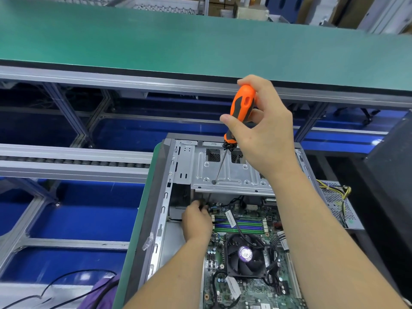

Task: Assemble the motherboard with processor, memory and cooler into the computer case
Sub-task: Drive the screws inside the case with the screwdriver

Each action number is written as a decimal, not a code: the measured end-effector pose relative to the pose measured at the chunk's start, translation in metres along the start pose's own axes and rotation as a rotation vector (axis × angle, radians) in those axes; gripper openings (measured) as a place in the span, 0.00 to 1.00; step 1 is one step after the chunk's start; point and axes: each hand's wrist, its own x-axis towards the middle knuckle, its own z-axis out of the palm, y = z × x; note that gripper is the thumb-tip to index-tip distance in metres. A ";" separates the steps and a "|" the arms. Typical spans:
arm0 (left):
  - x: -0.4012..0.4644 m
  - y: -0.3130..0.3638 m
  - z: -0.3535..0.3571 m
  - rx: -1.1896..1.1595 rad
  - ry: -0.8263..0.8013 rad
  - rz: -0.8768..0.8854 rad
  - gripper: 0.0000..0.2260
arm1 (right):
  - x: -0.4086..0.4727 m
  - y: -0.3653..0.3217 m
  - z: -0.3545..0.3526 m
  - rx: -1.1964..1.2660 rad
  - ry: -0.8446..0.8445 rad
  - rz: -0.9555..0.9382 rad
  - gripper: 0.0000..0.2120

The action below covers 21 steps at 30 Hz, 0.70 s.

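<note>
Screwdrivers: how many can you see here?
1. The orange-handled screwdriver is held in the right hand above the computer case, its shaft running down through the metal bracket. Others could be out of view.

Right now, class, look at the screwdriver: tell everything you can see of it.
The screwdriver has a chunky orange-and-black handle, seemingly plastic with rubbery inserts, and a long, thin metal shaft. It tilts down-left through a hole in the drive bracket toward the motherboard corner. The right hand grips the handle; the left hand is by its hidden tip.
</note>
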 end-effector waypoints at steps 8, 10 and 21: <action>0.001 0.001 0.002 -0.026 0.014 -0.001 0.09 | 0.002 0.000 -0.001 0.021 0.014 0.022 0.22; 0.000 0.000 0.002 -0.024 0.011 0.006 0.10 | 0.001 0.000 -0.001 0.020 0.017 0.024 0.22; 0.002 0.001 0.002 -0.027 0.010 -0.026 0.07 | 0.002 0.000 -0.001 0.027 0.020 0.041 0.22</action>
